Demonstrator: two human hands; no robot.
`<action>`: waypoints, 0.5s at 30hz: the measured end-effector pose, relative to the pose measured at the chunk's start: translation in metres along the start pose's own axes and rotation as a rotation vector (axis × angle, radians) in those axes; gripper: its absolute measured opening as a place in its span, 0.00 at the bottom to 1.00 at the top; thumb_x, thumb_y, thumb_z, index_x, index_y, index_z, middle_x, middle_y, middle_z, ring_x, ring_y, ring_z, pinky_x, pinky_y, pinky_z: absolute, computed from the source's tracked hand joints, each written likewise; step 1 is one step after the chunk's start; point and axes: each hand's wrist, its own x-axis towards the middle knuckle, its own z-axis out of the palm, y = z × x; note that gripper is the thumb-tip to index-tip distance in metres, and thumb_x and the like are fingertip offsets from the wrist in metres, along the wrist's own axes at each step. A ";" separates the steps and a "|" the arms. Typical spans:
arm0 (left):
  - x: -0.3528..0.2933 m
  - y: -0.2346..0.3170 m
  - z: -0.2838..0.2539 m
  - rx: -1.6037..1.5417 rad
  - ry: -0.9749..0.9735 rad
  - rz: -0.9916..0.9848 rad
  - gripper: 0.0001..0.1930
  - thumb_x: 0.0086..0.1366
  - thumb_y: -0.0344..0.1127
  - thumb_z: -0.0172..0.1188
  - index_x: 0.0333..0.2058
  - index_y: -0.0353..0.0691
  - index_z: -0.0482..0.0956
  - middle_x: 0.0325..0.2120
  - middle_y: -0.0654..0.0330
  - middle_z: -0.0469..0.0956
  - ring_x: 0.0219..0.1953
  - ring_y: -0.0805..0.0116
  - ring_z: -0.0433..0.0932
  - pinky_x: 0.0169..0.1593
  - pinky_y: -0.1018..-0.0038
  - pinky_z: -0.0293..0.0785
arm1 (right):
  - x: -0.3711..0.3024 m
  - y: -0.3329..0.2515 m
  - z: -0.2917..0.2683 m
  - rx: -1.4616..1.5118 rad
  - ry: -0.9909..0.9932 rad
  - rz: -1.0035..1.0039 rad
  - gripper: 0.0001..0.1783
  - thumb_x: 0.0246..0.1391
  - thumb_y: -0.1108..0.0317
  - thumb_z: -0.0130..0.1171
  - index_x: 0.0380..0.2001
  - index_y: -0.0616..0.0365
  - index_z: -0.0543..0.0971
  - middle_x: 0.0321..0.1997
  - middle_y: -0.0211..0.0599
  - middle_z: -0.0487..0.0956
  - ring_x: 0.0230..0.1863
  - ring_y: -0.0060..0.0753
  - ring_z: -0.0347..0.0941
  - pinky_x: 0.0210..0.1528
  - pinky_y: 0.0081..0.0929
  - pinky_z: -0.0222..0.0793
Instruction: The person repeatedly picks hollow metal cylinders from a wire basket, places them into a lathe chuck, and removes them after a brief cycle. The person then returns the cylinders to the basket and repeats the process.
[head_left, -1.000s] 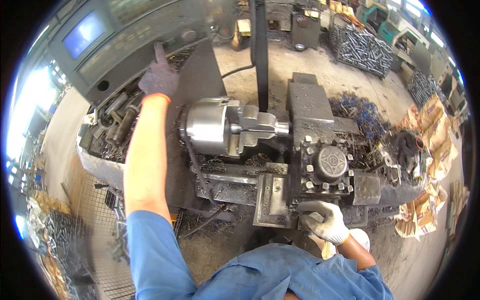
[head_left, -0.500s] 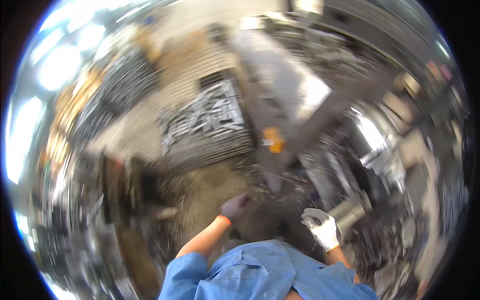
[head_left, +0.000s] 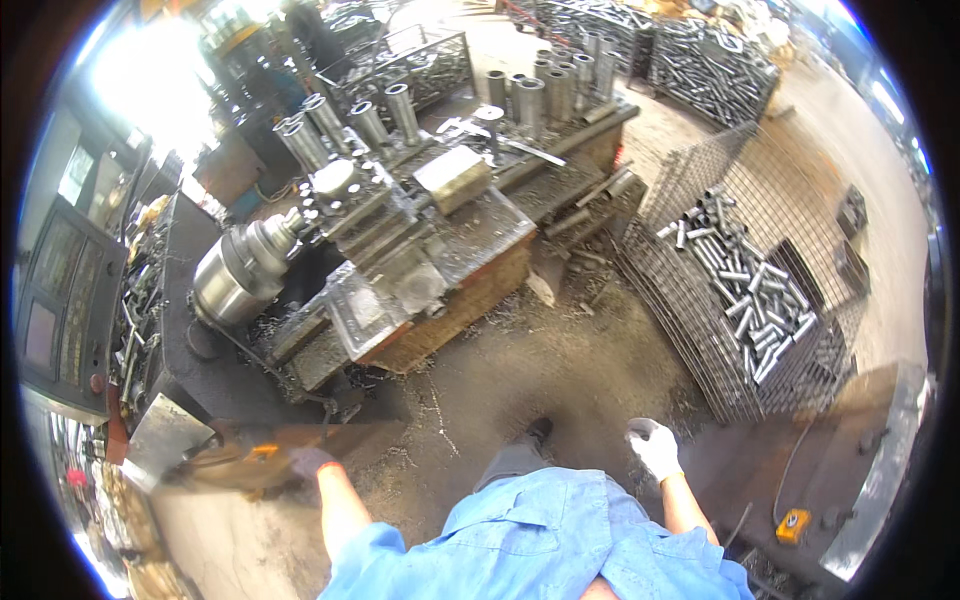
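R hand [head_left: 656,450] half-open, looks empty; L hand [head_left: 312,462] blurred, can't tell grip. Best keep R clear of basket [head_left: 680,345] ahead.

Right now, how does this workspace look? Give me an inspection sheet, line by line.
Surface: floor dark and stained.
Things: lathe with shiny chuck; upright tubes beyond; short tubes lying in a mesh cage.
Clutter: metal shavings on the floor near the lathe; caliper lying near the upright tubes.
Hands: left hand dark-gloved, blurred; right hand white-gloved, partly curled; nothing seen held in either.
Cables: thin cable by a yellow box at right.
Surroundings: metal parts heaped at the back; bright light upper left.
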 end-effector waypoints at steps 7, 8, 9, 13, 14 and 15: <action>0.003 0.053 -0.073 0.006 0.145 0.056 0.28 0.81 0.54 0.47 0.62 0.35 0.74 0.61 0.44 0.77 0.60 0.47 0.78 0.61 0.58 0.73 | 0.079 -0.077 0.005 -0.250 -0.352 -0.184 0.21 0.59 0.54 0.61 0.49 0.53 0.88 0.52 0.47 0.87 0.54 0.53 0.83 0.59 0.43 0.78; 0.009 0.053 -0.075 0.025 0.135 0.081 0.28 0.81 0.54 0.47 0.64 0.35 0.73 0.63 0.44 0.76 0.61 0.45 0.77 0.62 0.57 0.73 | 0.087 -0.079 0.007 -0.279 -0.373 -0.203 0.22 0.59 0.54 0.61 0.50 0.53 0.88 0.52 0.47 0.87 0.54 0.53 0.83 0.59 0.43 0.78; 0.017 0.050 -0.076 0.114 0.132 0.151 0.29 0.81 0.54 0.47 0.65 0.35 0.72 0.65 0.43 0.75 0.63 0.44 0.76 0.64 0.57 0.72 | 0.096 -0.080 0.008 -0.290 -0.405 -0.191 0.23 0.59 0.52 0.61 0.52 0.54 0.87 0.54 0.47 0.86 0.56 0.53 0.82 0.61 0.43 0.77; 0.074 0.021 -0.087 0.720 -0.034 0.360 0.22 0.78 0.48 0.51 0.58 0.37 0.77 0.52 0.50 0.82 0.54 0.52 0.80 0.57 0.58 0.75 | 0.123 -0.067 0.010 -0.317 -0.478 -0.164 0.26 0.58 0.52 0.63 0.54 0.55 0.86 0.57 0.48 0.86 0.59 0.52 0.81 0.63 0.42 0.76; 0.089 0.015 -0.096 1.077 -0.105 0.534 0.21 0.77 0.47 0.52 0.56 0.38 0.78 0.49 0.52 0.84 0.52 0.54 0.81 0.55 0.59 0.76 | 0.128 -0.061 0.009 -0.314 -0.462 -0.224 0.25 0.58 0.52 0.63 0.53 0.55 0.86 0.56 0.48 0.86 0.57 0.51 0.82 0.61 0.42 0.77; 0.107 0.016 -0.097 1.442 -0.226 0.573 0.18 0.76 0.46 0.53 0.53 0.38 0.79 0.45 0.54 0.85 0.50 0.56 0.82 0.53 0.59 0.77 | 0.132 -0.054 0.007 -0.323 -0.444 -0.257 0.24 0.58 0.52 0.63 0.52 0.55 0.86 0.54 0.48 0.86 0.56 0.51 0.82 0.60 0.43 0.77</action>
